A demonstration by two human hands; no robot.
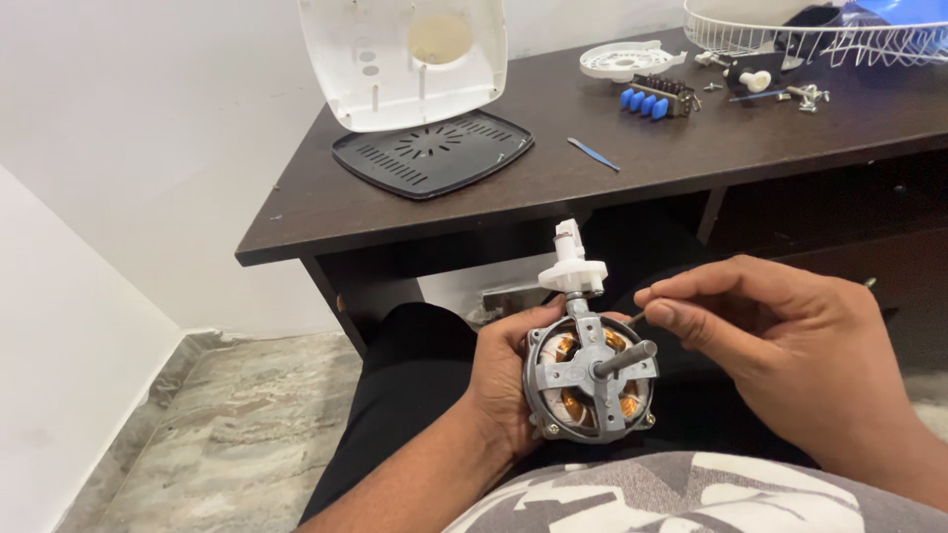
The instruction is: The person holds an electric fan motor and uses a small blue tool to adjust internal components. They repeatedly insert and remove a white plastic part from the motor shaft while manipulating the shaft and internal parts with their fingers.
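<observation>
Left hand (pixel 504 380) gripping a fan motor (pixel 590 380) in the lap below the worktop (pixel 612 183); right hand (pixel 780 341) pinched shut on a thin tool just beside the motor's white gear housing (pixel 573 268).

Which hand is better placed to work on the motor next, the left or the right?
Probably the right hand. It pinches a thin tool whose tip is already at the motor, beside the white gear. The left hand is wrapped around the motor, holding it over the lap.
</observation>
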